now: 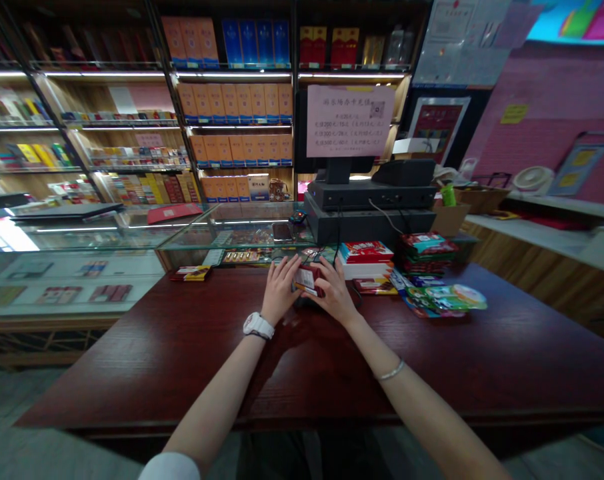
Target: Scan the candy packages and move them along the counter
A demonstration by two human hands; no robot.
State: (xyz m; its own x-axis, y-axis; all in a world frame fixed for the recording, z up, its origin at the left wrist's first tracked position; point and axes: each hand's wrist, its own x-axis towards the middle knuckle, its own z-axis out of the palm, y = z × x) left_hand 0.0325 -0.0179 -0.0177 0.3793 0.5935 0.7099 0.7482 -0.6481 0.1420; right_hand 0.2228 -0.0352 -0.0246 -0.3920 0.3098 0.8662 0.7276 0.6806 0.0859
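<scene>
Both my hands are at a small dark red snack packet (pixel 309 277) with a white printed label and a yellow edge. My left hand (pixel 281 288) has its fingers along the packet's left side. Thumb and fingers of my right hand (pixel 335 293) grip the right side. The packet is tilted, label towards me, over a dark thing on the table that my hands mostly hide. Just right of my right hand stands a stack of red and white boxes (pixel 366 260), with yellow-and-brown packets (pixel 375 287) at its foot.
The dark red wooden table (pixel 192 360) spreads before me. Two or so packets (pixel 191 273) lie at its left. Colourful bags (pixel 447 299) and a pile of packets (pixel 427 253) are at right. Behind stand a glass counter (pixel 232 220) and a monitor with a paper sign (pixel 351 120).
</scene>
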